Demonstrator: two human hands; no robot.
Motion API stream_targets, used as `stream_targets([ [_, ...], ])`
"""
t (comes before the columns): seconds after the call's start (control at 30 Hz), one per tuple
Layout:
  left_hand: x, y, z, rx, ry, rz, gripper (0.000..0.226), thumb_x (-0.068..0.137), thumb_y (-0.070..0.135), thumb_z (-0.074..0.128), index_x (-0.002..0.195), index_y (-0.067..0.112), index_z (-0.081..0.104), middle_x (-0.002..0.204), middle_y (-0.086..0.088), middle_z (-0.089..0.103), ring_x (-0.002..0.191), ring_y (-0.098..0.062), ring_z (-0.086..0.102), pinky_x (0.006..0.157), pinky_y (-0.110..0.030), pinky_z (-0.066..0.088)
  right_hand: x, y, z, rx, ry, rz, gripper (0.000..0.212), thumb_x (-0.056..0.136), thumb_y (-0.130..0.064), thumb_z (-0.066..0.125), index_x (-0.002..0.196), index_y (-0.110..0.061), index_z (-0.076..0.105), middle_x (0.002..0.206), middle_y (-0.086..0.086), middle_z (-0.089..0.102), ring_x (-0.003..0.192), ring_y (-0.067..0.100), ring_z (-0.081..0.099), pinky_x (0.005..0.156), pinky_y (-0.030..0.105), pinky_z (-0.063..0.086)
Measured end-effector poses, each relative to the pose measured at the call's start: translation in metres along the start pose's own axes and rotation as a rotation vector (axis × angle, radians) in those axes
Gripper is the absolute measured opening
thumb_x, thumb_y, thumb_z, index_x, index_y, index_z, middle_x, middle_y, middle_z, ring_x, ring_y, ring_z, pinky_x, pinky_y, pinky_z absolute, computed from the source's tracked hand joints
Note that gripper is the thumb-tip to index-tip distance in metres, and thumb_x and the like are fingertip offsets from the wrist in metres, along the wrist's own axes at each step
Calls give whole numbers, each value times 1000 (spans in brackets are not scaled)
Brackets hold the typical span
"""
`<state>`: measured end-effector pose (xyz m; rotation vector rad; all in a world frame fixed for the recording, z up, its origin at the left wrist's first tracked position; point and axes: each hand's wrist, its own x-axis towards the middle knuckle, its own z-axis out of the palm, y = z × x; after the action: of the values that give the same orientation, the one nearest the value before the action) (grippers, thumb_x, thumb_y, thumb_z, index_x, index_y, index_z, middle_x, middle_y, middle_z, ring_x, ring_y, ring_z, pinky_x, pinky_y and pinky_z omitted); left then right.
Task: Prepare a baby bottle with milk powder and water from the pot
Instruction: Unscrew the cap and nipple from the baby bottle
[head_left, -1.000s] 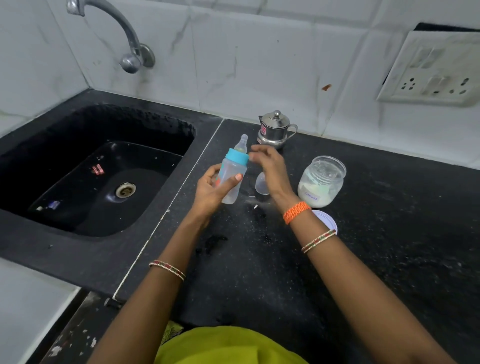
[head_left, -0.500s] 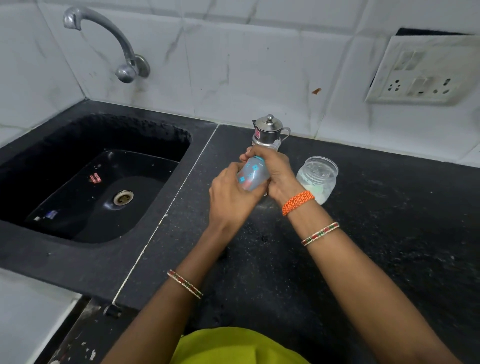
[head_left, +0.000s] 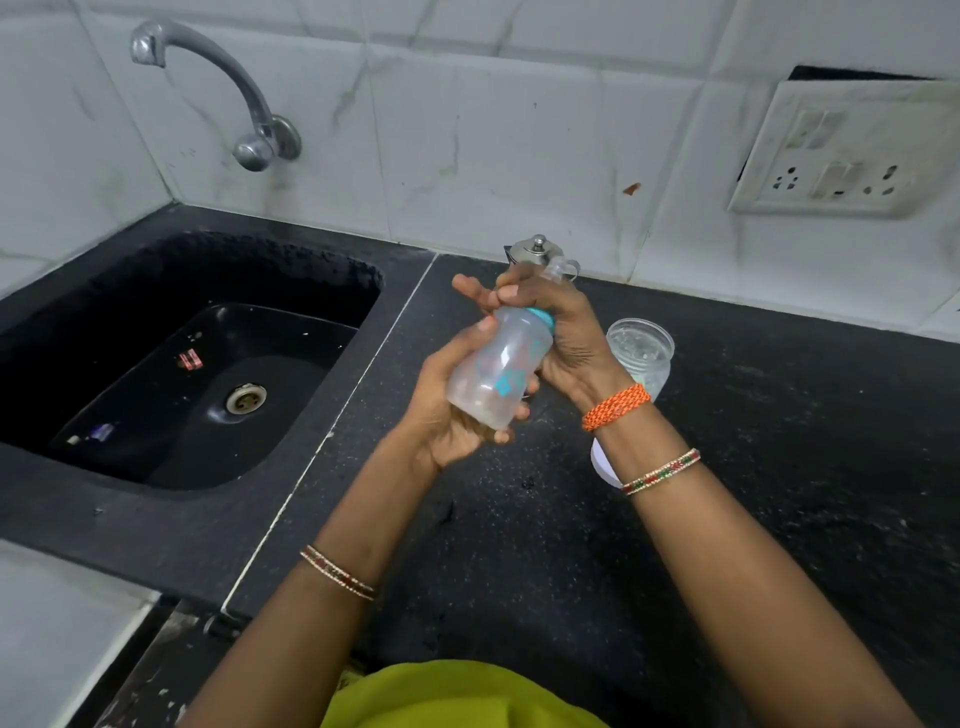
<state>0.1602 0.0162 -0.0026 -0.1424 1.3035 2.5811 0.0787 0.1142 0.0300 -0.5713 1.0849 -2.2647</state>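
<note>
Head view, kitchen bench: translucent plastic baby bottle with teal printed markings (head_left: 496, 371) held tilted in mid-air over the black speckled stone bench (head_left: 779, 467), base toward the camera, neck pointing away and up. Left hand (head_left: 457, 410) cupped under the lower body, fingers and thumb curled round it, apparently to steady the bottle against twisting. Right hand (head_left: 550, 322) clenched round the teal screw collar (head_left: 543, 316), clear nipple (head_left: 556, 269) poking out above the knuckles; grip suited to turning the collar, though direction of turn impossible to tell. Bottle looks empty or nearly so, hence probably the opening step before filling.

Behind the hands, near the tiled wall, small steel lidded pot (head_left: 535, 249), mostly hidden, only lid and knob showing; likely the water source, kept within easy reach. Just right of the right wrist, open clear glass jar with white powder (head_left: 641, 353), lid off; white round lid (head_left: 602, 465) lying flat on the bench beneath the forearm, partly covered. Jar uncapped presumably for scooping.

At left, black sunken sink (head_left: 208, 374) with steel drain, curved steel tap (head_left: 218, 83) above. At right on the wall, white switch-and-socket plate (head_left: 847, 150).
</note>
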Motion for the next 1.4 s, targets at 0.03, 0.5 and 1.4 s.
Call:
stream_targets([
  [0.03,-2,-3,-1,-181,-166,-78,52,65,45,76,93,3,66,68,-13,65,46,-22,60,33,-24,46,0,-2,4,-19,-110,19,28,74,7,52,63,-11,70,57,3,66,94,28,70,87,30,51],
  [0.5,-1,7,-22,-205,-169,193,71,47,55,83,93,4,69,72,-5,64,48,-16,60,30,-18,42,-2,-7,-20,-239,-3,51,31,97,-21,35,111,-9,60,93,4,74,82,15,68,80,27,50],
  [1.4,23,-47,-106,613,404,364,54,70,-7,73,118,12,57,109,3,65,90,4,63,77,-12,49,-30,69,-73,-851,383,154,32,78,-3,74,106,-15,63,106,-1,63,98,13,58,91,27,49],
])
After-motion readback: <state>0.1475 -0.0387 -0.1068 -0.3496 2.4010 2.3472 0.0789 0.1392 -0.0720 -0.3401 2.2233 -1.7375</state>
